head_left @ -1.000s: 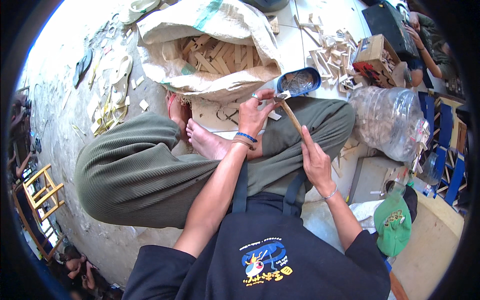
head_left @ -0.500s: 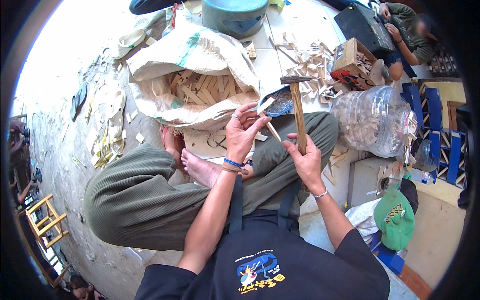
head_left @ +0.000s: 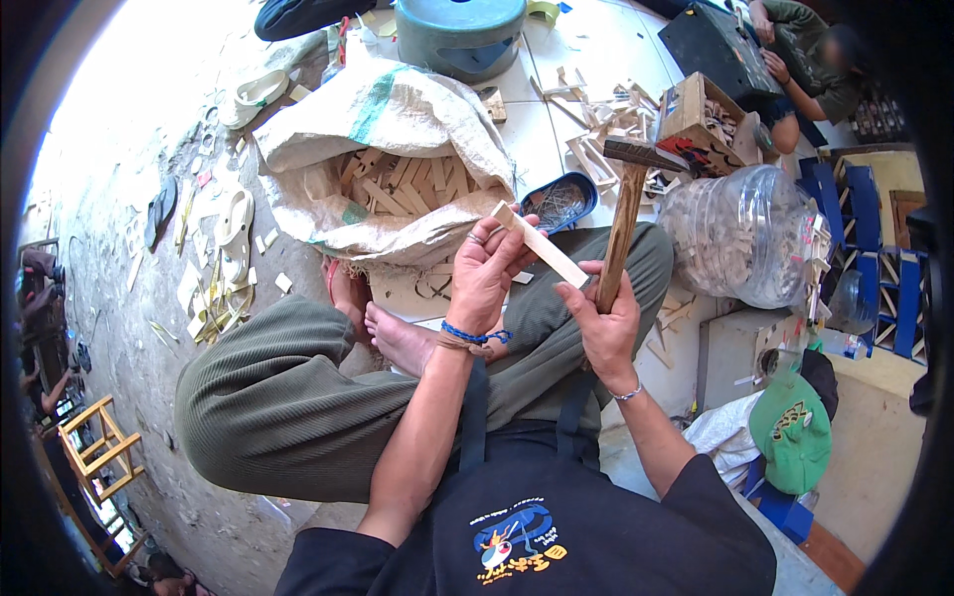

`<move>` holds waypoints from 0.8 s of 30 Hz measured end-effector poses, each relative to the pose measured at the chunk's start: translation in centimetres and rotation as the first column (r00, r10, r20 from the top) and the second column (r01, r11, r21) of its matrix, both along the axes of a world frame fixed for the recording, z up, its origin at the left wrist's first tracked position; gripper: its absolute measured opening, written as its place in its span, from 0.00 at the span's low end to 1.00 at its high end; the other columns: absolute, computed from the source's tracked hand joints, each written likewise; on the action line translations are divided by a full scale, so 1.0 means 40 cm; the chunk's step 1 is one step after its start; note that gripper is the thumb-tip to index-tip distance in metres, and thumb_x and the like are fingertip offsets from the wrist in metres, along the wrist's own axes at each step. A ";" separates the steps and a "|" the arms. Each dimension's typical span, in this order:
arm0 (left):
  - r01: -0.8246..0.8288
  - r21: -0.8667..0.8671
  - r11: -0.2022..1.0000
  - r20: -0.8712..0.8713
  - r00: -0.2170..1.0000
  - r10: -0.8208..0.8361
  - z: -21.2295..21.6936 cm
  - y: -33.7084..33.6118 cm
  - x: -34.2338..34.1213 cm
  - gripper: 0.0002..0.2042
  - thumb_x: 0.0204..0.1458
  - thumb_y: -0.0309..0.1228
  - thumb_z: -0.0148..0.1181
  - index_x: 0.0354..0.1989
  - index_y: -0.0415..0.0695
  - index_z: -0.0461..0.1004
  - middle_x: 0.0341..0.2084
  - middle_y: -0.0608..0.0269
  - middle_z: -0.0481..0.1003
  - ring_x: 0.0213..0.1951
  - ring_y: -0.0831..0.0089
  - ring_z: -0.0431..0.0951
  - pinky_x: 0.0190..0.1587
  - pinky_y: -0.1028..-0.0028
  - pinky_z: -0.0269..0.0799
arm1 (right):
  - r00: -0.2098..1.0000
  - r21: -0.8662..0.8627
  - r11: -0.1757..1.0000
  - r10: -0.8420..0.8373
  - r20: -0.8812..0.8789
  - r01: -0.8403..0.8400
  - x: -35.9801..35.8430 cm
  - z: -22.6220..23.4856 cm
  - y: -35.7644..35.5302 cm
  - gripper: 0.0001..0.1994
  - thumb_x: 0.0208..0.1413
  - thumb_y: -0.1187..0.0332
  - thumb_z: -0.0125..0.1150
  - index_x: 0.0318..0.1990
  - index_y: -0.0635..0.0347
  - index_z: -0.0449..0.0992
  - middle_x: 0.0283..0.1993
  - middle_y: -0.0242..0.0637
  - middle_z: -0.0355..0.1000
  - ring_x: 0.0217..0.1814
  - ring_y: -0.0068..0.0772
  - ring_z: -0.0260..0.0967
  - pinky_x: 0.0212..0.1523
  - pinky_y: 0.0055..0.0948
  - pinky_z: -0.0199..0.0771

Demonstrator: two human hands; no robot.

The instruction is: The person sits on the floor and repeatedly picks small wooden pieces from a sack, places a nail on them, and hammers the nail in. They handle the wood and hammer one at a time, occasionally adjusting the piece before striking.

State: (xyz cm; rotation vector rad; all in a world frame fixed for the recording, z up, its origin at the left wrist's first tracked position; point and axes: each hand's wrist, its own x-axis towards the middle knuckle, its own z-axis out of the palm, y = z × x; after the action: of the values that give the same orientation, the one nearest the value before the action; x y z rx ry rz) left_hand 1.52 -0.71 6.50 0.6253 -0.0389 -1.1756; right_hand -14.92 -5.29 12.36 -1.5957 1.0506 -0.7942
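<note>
My left hand (head_left: 485,270) pinches a short, flat wood strip (head_left: 542,246) between thumb and fingers, its pale broad face turned up. The strip slants down toward my right hand (head_left: 608,323), which is wrapped round the wooden handle of a hammer (head_left: 623,223). The hammer stands head up, its dark metal head at the top. The strip's lower end comes close to my right fingers; whether they touch is unclear. Just beyond the strip lies a blue tray (head_left: 588,189) with what look like small nails. Past my left hand, a white woven sack (head_left: 328,119) gapes open over many wood strips.
Joined wood pieces (head_left: 621,109) lie heaped on the tiles, beside a wooden box (head_left: 686,114) of small pieces. A large clear plastic bottle (head_left: 735,238) lies to the right. A green stool (head_left: 462,40) stands at the back. Another person (head_left: 815,70) sits at far right.
The wood strip has turned so its broad face shows. The hammer's head has shifted right and looks nearer. More of the blue tray shows.
</note>
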 end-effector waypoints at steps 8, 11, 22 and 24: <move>0.038 -0.015 0.999 0.016 0.999 -0.038 -0.002 0.007 0.006 0.19 0.67 0.30 0.60 0.65 0.44 0.71 0.55 0.56 0.79 0.53 0.63 0.82 0.55 0.64 0.82 | 0.999 -0.040 0.999 0.027 -0.024 -0.028 -0.001 0.015 0.018 0.13 0.59 0.69 0.74 0.45 0.61 0.76 0.21 0.21 0.64 0.25 0.10 0.57 0.26 0.18 0.60; 0.005 0.045 0.999 0.048 0.999 -0.007 -0.003 0.007 0.006 0.17 0.66 0.32 0.62 0.61 0.42 0.73 0.53 0.60 0.80 0.47 0.74 0.82 0.52 0.70 0.82 | 0.997 -0.056 0.997 0.050 -0.059 -0.053 0.000 0.021 0.025 0.12 0.60 0.68 0.73 0.45 0.61 0.76 0.21 0.22 0.65 0.25 0.10 0.58 0.26 0.19 0.61; 0.305 0.354 0.884 0.159 0.912 -0.378 -0.065 0.028 0.032 0.13 0.63 0.36 0.67 0.49 0.43 0.75 0.40 0.65 0.80 0.41 0.78 0.83 0.44 0.77 0.80 | 0.999 -0.020 1.000 -0.013 -0.045 0.012 0.020 0.013 -0.039 0.13 0.61 0.66 0.74 0.48 0.60 0.79 0.23 0.21 0.64 0.26 0.12 0.57 0.26 0.20 0.60; 0.385 0.419 0.823 0.136 0.869 -0.476 -0.082 0.030 0.028 0.19 0.62 0.38 0.68 0.55 0.40 0.74 0.48 0.58 0.79 0.48 0.74 0.82 0.49 0.74 0.80 | 0.993 -0.009 1.000 0.018 -0.118 -0.019 0.024 0.002 -0.049 0.14 0.61 0.66 0.74 0.49 0.60 0.80 0.23 0.22 0.64 0.26 0.13 0.58 0.26 0.21 0.61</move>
State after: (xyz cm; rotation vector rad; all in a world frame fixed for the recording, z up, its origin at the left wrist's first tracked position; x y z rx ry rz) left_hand 2.63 0.49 3.22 1.1455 -0.1663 -1.5640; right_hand -13.95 -7.26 12.45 -1.6756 1.1159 -0.7002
